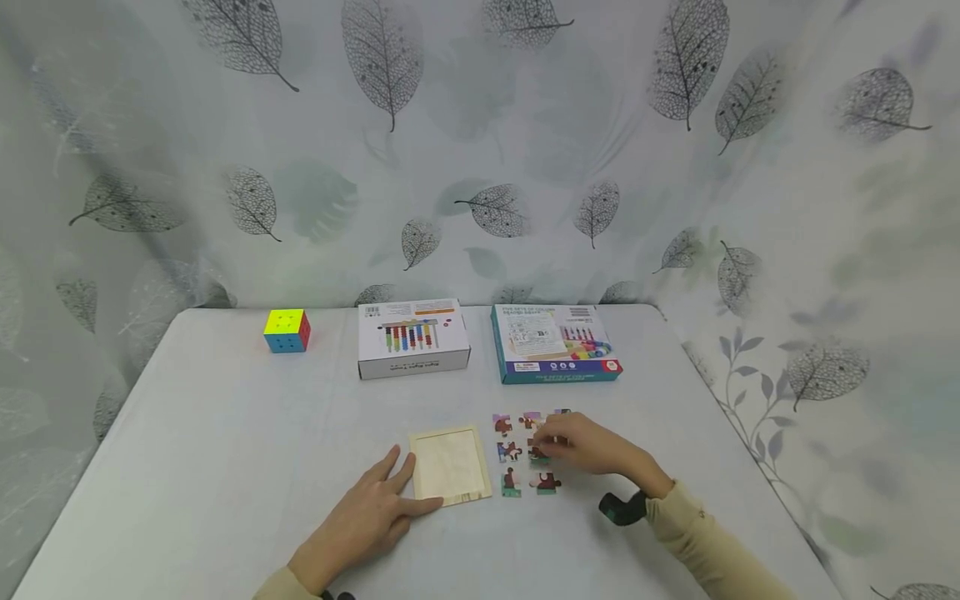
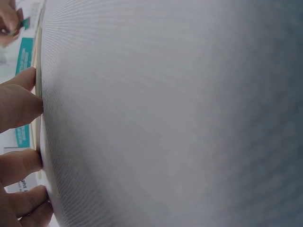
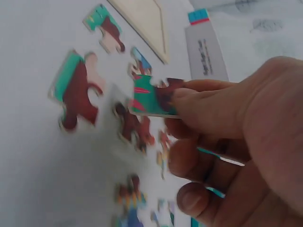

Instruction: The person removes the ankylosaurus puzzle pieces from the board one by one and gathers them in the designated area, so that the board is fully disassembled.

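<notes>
My left hand (image 1: 371,512) is spread at the near-left corner of a square wooden puzzle tray (image 1: 452,465), thumb on the near edge and fingertips at the left edge. Nothing lies in the tray. Between thumb and forefinger, my right hand (image 1: 592,446) pinches a green-and-brown jigsaw piece (image 3: 154,97), raised over the other pieces. Several loose jigsaw pieces (image 1: 511,482) lie in rows right of the tray. In the right wrist view, one green-edged brown piece (image 3: 78,90) lies close by on the cloth. The right hand partly hides the right end of the rows.
Behind the tray stand a white box (image 1: 412,339) with a bead picture and a teal-edged box (image 1: 557,343). A puzzle cube (image 1: 287,331) sits at the back left. A leaf-patterned curtain (image 1: 480,150) hangs behind the white-covered table (image 1: 187,467).
</notes>
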Demonstrator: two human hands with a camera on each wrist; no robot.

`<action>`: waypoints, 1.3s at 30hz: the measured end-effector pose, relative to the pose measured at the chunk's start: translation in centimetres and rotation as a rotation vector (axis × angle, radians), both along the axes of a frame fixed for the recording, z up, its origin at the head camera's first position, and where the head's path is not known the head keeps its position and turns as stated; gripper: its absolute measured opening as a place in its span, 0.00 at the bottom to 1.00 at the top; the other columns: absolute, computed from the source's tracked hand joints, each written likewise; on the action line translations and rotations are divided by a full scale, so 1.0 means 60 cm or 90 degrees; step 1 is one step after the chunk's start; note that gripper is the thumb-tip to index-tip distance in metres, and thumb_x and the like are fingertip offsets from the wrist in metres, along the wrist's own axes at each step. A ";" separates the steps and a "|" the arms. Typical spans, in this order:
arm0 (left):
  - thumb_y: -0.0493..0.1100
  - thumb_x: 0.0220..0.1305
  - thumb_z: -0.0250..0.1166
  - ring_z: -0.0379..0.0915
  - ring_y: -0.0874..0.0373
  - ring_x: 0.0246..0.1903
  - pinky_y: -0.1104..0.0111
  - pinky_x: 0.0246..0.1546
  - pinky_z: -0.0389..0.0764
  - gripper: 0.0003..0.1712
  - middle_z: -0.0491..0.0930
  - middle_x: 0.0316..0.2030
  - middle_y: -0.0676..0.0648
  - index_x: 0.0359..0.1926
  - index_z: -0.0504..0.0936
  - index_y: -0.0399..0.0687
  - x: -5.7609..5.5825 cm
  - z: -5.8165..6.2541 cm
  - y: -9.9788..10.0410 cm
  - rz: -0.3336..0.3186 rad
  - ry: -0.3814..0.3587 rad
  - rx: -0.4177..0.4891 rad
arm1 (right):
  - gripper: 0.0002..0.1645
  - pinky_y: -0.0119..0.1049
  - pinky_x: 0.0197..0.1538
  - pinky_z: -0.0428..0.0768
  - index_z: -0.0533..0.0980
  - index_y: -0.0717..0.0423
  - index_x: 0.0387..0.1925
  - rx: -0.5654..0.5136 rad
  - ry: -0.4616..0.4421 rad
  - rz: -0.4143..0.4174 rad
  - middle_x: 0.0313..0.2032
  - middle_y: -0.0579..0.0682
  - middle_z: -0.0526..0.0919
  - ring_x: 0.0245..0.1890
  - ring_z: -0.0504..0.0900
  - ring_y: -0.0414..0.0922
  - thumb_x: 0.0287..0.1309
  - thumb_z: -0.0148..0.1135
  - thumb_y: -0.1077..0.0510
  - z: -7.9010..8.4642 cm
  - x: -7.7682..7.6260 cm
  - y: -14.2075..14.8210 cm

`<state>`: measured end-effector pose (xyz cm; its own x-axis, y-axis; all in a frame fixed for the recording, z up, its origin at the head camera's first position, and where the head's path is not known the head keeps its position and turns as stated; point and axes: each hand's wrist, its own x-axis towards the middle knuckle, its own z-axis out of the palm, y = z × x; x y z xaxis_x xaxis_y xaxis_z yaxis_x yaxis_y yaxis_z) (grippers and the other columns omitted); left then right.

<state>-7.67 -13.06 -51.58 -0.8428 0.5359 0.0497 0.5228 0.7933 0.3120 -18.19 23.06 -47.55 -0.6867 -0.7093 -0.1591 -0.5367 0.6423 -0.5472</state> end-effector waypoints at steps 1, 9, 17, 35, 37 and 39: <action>0.39 0.60 0.69 0.64 0.29 0.69 0.45 0.63 0.75 0.28 0.75 0.65 0.33 0.55 0.83 0.79 0.000 0.000 0.000 -0.001 0.003 0.000 | 0.11 0.29 0.49 0.82 0.84 0.50 0.48 0.010 -0.011 -0.004 0.43 0.42 0.87 0.41 0.79 0.32 0.69 0.60 0.58 0.003 0.000 0.009; 0.40 0.60 0.69 0.64 0.29 0.69 0.46 0.64 0.75 0.28 0.74 0.66 0.33 0.55 0.83 0.80 0.003 -0.001 0.001 0.005 0.011 -0.009 | 0.08 0.26 0.35 0.74 0.82 0.54 0.44 0.046 -0.098 -0.035 0.32 0.41 0.82 0.31 0.72 0.32 0.64 0.64 0.59 0.017 0.004 0.061; 0.40 0.59 0.69 0.65 0.29 0.69 0.46 0.64 0.75 0.28 0.75 0.65 0.33 0.54 0.84 0.80 0.005 0.002 0.000 0.004 0.017 -0.004 | 0.03 0.27 0.33 0.72 0.80 0.50 0.36 0.071 -0.111 -0.069 0.28 0.39 0.77 0.29 0.70 0.33 0.62 0.67 0.58 0.003 0.013 0.065; 0.41 0.61 0.68 0.63 0.30 0.70 0.46 0.65 0.74 0.27 0.74 0.66 0.33 0.55 0.83 0.79 0.005 -0.003 0.000 0.001 -0.004 -0.006 | 0.06 0.28 0.34 0.73 0.79 0.52 0.36 0.109 -0.053 -0.103 0.28 0.40 0.78 0.30 0.72 0.36 0.58 0.70 0.59 -0.006 0.012 0.059; 0.40 0.61 0.68 0.64 0.30 0.70 0.46 0.64 0.75 0.27 0.75 0.66 0.33 0.55 0.83 0.79 0.005 -0.006 0.000 0.001 0.003 -0.004 | 0.05 0.27 0.33 0.73 0.79 0.52 0.35 0.104 -0.039 -0.094 0.27 0.40 0.78 0.29 0.71 0.35 0.60 0.69 0.58 -0.004 0.011 0.057; 0.40 0.60 0.68 0.64 0.30 0.69 0.46 0.64 0.75 0.27 0.75 0.66 0.33 0.55 0.83 0.79 0.006 -0.008 0.000 0.000 0.009 -0.002 | 0.05 0.27 0.32 0.72 0.79 0.51 0.34 0.094 -0.021 -0.083 0.26 0.39 0.77 0.28 0.71 0.33 0.61 0.69 0.56 0.000 0.011 0.054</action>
<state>-7.32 -13.05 -52.05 -0.8424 0.5355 0.0605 0.5268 0.7946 0.3020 -17.50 26.28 -47.54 -0.7642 -0.5815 -0.2790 -0.4263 0.7800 -0.4581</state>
